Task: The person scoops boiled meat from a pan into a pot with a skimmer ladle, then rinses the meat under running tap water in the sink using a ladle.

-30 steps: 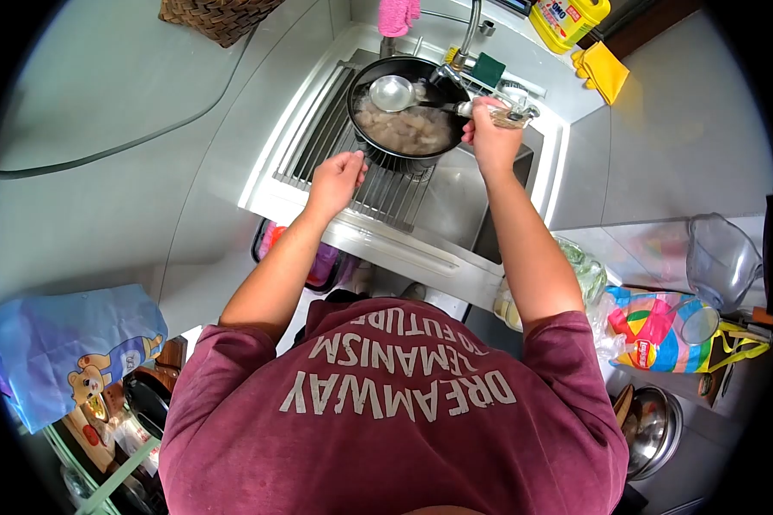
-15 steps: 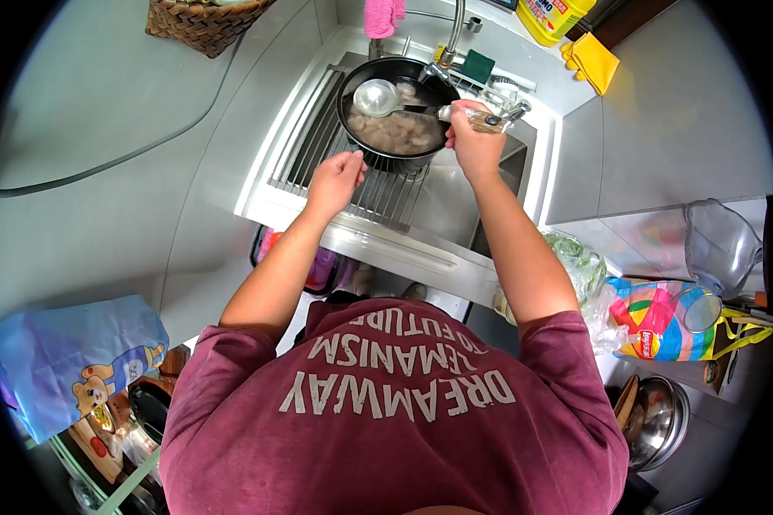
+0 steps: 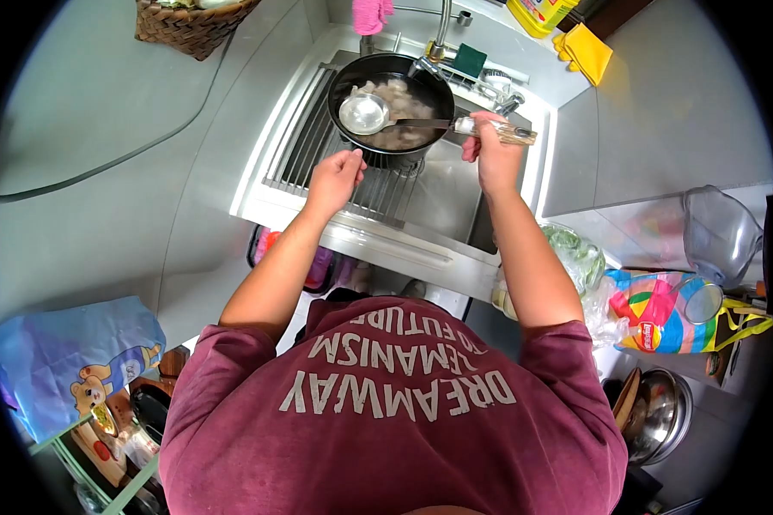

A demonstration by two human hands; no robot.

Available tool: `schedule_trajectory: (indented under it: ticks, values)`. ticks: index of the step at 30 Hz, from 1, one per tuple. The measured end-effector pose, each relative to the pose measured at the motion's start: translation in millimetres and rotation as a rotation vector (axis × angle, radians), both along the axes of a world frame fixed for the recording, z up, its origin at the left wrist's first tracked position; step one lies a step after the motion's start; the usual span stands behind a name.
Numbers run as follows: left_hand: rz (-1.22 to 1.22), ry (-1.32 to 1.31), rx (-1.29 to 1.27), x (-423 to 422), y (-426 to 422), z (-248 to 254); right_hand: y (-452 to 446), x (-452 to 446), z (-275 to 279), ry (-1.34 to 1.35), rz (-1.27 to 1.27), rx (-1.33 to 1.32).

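A black pot (image 3: 446, 94) holds cloudy water and several pale, meat-like pieces (image 3: 404, 96); it is over the rack at the sink. My left hand (image 3: 338, 174) is closed at the pot's near left edge, seemingly on its handle, which the fingers mostly hide. In my right hand (image 3: 496, 146) is a ladle (image 3: 364, 113), gripped by its patterned handle right of the pot. The ladle's metal bowl lies over the pot's left part, its shaft crossing above the right rim. Whether the bowl touches the water I cannot tell.
The sink (image 3: 445, 202) has a metal roll-up rack (image 3: 309, 159) on its left side. A faucet (image 3: 442, 39) rises behind the pot, beside a green scouring pad (image 3: 470, 60). Yellow gloves (image 3: 586, 57) hang at right. A woven basket (image 3: 193, 27) stands far left.
My right hand has moved right and slightly down with the ladle. The ladle's bowl has shifted left and down across the pot. My left hand stays at the pot's edge.
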State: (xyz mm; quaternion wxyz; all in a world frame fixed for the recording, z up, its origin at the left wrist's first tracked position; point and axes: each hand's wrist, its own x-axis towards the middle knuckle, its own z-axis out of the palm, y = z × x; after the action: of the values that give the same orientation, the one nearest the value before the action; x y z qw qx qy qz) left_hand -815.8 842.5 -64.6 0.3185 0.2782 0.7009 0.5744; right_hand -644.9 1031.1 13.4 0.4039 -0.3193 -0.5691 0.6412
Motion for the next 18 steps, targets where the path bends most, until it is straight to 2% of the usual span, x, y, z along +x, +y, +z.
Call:
schedule_trajectory:
  ticks: [12,18]
  values:
    - [-0.116,-0.004,0.038,30.8,34.1,4.1,30.6,83.1,59.2,0.049,-0.126,0.073]
    - [-0.188,-0.043,0.050,56.9,62.1,3.1,45.1,139.2,74.5,0.036,-0.280,0.097]
